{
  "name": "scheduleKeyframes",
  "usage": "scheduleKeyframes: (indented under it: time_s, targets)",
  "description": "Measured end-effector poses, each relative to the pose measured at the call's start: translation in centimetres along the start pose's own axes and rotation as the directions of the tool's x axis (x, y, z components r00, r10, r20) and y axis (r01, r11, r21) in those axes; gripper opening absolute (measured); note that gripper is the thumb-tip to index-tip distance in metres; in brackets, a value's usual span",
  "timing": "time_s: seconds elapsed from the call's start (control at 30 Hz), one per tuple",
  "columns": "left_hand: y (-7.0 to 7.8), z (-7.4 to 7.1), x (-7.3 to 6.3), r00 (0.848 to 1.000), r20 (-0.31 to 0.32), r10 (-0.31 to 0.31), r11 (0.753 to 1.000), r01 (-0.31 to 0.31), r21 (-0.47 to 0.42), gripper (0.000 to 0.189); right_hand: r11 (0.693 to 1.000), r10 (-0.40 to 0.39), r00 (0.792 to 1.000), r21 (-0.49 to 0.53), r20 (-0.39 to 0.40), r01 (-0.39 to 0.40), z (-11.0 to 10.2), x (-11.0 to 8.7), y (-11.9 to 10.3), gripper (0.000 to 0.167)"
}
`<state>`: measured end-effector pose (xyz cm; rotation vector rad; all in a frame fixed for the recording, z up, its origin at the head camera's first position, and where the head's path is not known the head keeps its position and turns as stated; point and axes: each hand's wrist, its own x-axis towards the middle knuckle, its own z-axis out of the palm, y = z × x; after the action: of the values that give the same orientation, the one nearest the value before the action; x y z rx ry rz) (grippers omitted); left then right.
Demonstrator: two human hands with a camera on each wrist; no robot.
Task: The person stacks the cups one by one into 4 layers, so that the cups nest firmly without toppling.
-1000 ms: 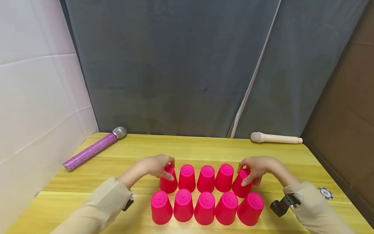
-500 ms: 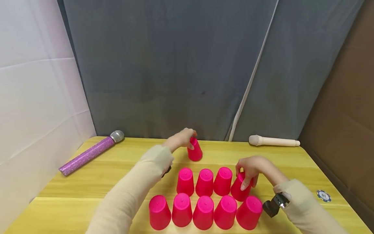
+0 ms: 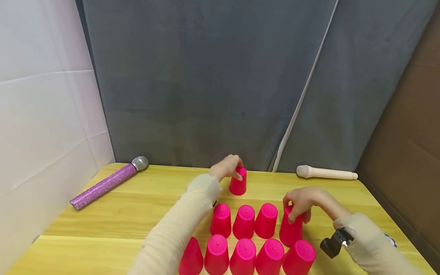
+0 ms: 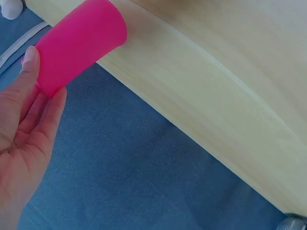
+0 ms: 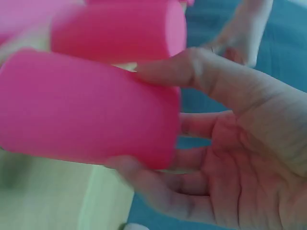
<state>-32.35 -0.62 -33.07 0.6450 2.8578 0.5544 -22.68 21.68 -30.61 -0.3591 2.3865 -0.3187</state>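
With its thumb and fingers, my left hand (image 3: 227,167) grips an upside-down pink cup (image 3: 238,184) near the back edge of the table. The left wrist view shows this pink cup (image 4: 79,45) pinched near its closed end. My right hand (image 3: 304,202) holds another pink cup (image 3: 290,230) at the right end of the rear row. In the right wrist view that cup (image 5: 86,110) is blurred, with thumb and fingers on opposite sides. Beside it stand three inverted cups (image 3: 244,223). A front row of several more inverted cups (image 3: 242,258) is partly cut off below.
A purple glittery microphone (image 3: 106,185) lies at the table's back left. A white microphone (image 3: 326,173) rests at the back right. The right sleeve mostly hides a poker chip (image 3: 391,240). A grey curtain (image 3: 206,84) hangs behind the wooden table (image 3: 93,225).
My left hand has carried the left end cup from the rear row back and to the right, behind that row. My right hand keeps its cup, now slightly farther right from its neighbour.
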Motion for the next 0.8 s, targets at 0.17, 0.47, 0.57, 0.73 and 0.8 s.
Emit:
scheduleKeyframes:
  time_s: [0.17, 0.47, 0.57, 0.73, 0.8]
  targets:
    - [0.1, 0.2, 0.5, 0.999, 0.023, -0.022, 1.000, 0.022, -0.001, 0.044, 0.995, -0.062, 0.969, -0.094, -0.239, 0.041, -2.7, 2.7, 0.3, 0.033]
    - [-2.4, 2.2, 3.4, 0.998, -0.009, 0.065, 0.997, -0.064, 0.039, 0.052, 0.911, -0.355, 0.829, -0.357, -0.432, 0.205, -2.9, 8.7, -1.6, 0.045]
    - [-1.2, 1.3, 2.0, 1.000, -0.003, 0.029, 0.999, -0.029, 0.037, 0.048, 0.913, -0.335, 0.848, -0.364, -0.410, 0.185, -2.6, 9.5, -2.3, 0.047]
    - [-0.3, 0.4, -0.2, 0.998, -0.018, 0.053, 0.997, -0.052, 0.057, 0.047, 0.930, -0.292, 0.859, -0.334, -0.420, 0.154, -2.4, 9.5, -2.8, 0.046]
    - [-0.4, 0.2, -0.8, 0.998, -0.006, 0.058, 0.997, -0.058, 0.044, 0.054, 0.932, -0.300, 0.855, -0.322, -0.423, 0.168, -2.4, 9.5, -2.8, 0.043]
